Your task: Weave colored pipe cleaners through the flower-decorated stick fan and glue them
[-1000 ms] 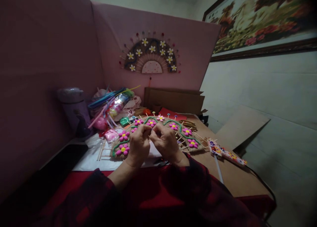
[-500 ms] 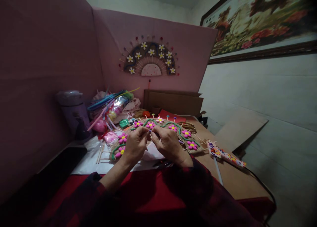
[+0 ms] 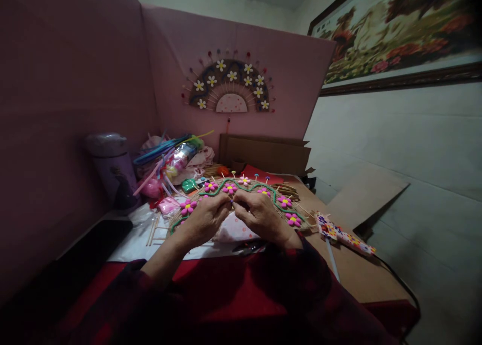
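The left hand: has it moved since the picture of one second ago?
Yes: the left hand has swung its wrist leftward, judged against the purple bottle, which stands still.

Two hands [image 3: 208,218], one purple bit [image 3: 232,202] at their fingers. Two fans [image 3: 237,227]: one beneath the fingers, one beyond with ten white flowers [image 3: 232,76]. Left of the fingers, one bottle [image 3: 113,171]; right, one glue gun [image 3: 346,235].

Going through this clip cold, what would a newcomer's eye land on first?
Probably the white-flowered fan on the pink back panel. Next, the pink-flowered fan on the table, with the left hand and right hand meeting over it around a tiny bluish bit. The framed picture, high at the right of the view, also stands out.
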The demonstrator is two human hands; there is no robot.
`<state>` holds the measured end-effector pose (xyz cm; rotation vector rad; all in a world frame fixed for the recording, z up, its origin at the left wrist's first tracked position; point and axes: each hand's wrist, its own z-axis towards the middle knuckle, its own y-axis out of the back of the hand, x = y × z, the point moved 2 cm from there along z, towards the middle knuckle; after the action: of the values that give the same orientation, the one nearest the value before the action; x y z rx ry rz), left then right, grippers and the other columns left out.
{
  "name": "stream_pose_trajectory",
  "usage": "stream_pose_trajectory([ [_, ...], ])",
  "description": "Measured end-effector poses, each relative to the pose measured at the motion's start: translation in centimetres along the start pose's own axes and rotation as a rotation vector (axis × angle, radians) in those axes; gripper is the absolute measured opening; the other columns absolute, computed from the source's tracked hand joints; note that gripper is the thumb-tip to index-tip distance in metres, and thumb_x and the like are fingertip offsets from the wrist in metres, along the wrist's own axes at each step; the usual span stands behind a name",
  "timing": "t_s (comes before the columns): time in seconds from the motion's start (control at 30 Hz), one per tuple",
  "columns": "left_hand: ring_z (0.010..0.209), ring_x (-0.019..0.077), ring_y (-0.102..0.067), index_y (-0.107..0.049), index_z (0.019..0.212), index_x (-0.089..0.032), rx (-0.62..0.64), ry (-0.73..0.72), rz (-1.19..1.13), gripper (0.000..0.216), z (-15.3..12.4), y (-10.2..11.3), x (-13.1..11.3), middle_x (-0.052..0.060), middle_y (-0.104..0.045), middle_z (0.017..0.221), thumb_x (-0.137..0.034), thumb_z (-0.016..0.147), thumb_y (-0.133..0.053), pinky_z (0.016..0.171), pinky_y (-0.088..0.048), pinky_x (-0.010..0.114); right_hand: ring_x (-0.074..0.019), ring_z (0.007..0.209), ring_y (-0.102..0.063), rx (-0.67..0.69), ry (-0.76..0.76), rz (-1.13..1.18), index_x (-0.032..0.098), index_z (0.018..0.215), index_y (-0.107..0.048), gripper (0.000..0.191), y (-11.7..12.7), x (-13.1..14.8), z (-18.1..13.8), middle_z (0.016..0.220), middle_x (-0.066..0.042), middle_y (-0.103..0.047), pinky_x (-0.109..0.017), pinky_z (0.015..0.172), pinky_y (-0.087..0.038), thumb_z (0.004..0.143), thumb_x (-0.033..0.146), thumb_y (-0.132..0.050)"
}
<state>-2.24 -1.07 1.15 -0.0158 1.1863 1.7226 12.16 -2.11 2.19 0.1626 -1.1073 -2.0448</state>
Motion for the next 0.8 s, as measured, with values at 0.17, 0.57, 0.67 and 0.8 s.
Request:
stream_pose_trajectory([
  [0.17,0.055,0.0111,-0.040,-0.046,0.064,-0.019,-0.073,0.007,0.014,0.018,-0.1,-0.9,0.3,-0.003,-0.045,0.059,-0.016,0.080,-0.038,0.055,-0.028,0.025,-0.0105,0.055,-0.043,-0.071,0.021,0.016,0.018,0.067,-0.049,0.012,-1.2,-0.3,-0.2,0.061,0.002,-0.050,-0.021,0.053,-0.028,0.076,0.012,-0.045],
  [0.57,0.037,0.0049,-0.031,-0.044,0.062,-0.017,-0.099,0.366,-0.656,0.025,0.2,-0.7,0.9,-0.006,-0.040,0.052,-0.036,0.079,-0.046,0.035,-0.022,0.019,-0.0127,0.063,-0.053,-0.145,-0.039,-0.095,0.017,0.085,-0.055,0.016,-0.9,-0.4,0.0,0.074,-0.002,-0.060,-0.023,0.059,-0.032,0.089,0.026,-0.041],
  [0.67,0.035,0.0036,-0.029,-0.043,0.063,-0.017,-0.095,0.406,-0.808,0.026,0.0,-0.7,0.8,-0.006,-0.040,0.052,-0.038,0.077,-0.050,0.033,-0.020,0.017,-0.0125,0.064,-0.052,-0.154,-0.028,-0.152,0.018,0.080,-0.055,0.014,-1.0,-0.2,-0.1,0.073,-0.002,-0.060,-0.023,0.060,-0.031,0.087,0.023,-0.044],
  [0.8,0.034,0.0041,-0.024,-0.043,0.065,-0.018,-0.093,0.425,-0.900,0.024,0.0,-0.7,0.8,-0.007,-0.038,0.049,-0.037,0.077,-0.049,0.031,-0.017,0.017,-0.0128,0.067,-0.052,-0.115,0.019,-0.216,0.019,0.080,-0.057,0.010,-0.9,0.2,-0.2,0.074,-0.002,-0.060,-0.023,0.060,-0.030,0.084,0.022,-0.048],
])
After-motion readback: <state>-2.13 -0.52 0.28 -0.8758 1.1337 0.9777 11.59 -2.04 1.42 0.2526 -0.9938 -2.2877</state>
